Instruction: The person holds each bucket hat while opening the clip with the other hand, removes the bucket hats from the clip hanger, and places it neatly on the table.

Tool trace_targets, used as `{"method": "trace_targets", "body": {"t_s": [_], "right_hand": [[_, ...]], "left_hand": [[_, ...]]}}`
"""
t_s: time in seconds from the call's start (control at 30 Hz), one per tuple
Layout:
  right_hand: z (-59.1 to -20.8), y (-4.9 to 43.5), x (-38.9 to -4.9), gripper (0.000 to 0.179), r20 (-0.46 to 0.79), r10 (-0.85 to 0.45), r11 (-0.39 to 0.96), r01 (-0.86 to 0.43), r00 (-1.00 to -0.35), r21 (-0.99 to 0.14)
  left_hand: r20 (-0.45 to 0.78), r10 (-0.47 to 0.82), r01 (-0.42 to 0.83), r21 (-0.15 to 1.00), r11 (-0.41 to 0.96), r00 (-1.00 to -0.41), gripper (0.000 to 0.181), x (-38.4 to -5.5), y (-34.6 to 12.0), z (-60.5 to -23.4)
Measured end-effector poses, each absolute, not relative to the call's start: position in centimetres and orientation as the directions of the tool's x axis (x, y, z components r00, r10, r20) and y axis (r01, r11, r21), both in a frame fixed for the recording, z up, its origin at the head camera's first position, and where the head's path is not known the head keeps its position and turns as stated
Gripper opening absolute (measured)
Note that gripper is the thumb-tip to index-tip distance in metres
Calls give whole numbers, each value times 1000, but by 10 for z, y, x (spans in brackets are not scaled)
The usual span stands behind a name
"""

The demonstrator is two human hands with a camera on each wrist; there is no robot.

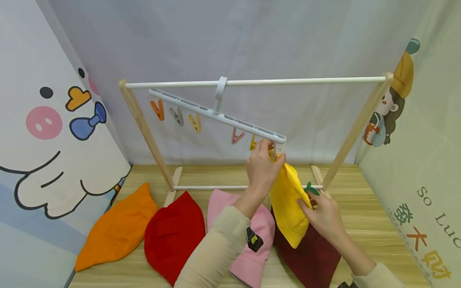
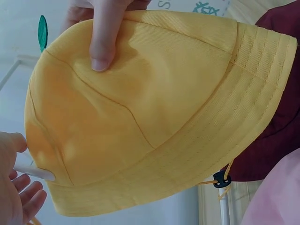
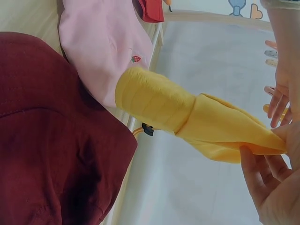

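A yellow bucket hat (image 1: 289, 204) with a green leaf (image 1: 311, 189) on its crown hangs below the right end of a pale hanger (image 1: 216, 116). My left hand (image 1: 263, 164) holds the white clothespin (image 1: 279, 149) there, fingers around it. In the left wrist view the white clothespin (image 2: 42, 173) lies against the hat's brim edge; its far side is hidden. My right hand (image 1: 325, 212) pinches the crown near the leaf, thumb (image 2: 102, 54) on one side. A cord with a black toggle (image 2: 222, 179) dangles from the hat.
On the wooden table lie an orange hat (image 1: 119, 228), a red hat (image 1: 174, 236), a pink hat (image 1: 252, 262) and a maroon hat (image 1: 313, 256). The hanger hooks on a rack's white rail (image 1: 302, 82), tilted down to the right. Several coloured clothespins, including an orange clothespin (image 1: 157, 110), hang along it.
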State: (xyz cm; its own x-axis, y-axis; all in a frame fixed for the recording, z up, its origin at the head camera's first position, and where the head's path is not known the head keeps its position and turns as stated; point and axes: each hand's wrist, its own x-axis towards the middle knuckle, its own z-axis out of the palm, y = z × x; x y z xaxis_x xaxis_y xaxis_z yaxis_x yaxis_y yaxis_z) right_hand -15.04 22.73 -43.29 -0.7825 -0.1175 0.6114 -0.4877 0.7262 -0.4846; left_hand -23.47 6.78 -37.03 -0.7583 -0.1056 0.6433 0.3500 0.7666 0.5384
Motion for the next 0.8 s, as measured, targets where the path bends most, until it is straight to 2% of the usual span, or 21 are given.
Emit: {"method": "trace_targets", "body": {"t_s": [0.23,0.5,0.8], "right_hand": [[-432,224,-146,16,630,-161,743,-514,-759,-429],[-436,219,-144,17,631,-198,714,-551,-750,-431],[-440,215,-141,21,674,-242,717,-597,-698,-360]], "left_hand": [[650,-108,344,528,777,-752,35,-233,71,-369],[651,-116,326,518,791,-750,37,-232,76,-367],[679,-141,326,510,796,-720,37,-234,80,-374]]}}
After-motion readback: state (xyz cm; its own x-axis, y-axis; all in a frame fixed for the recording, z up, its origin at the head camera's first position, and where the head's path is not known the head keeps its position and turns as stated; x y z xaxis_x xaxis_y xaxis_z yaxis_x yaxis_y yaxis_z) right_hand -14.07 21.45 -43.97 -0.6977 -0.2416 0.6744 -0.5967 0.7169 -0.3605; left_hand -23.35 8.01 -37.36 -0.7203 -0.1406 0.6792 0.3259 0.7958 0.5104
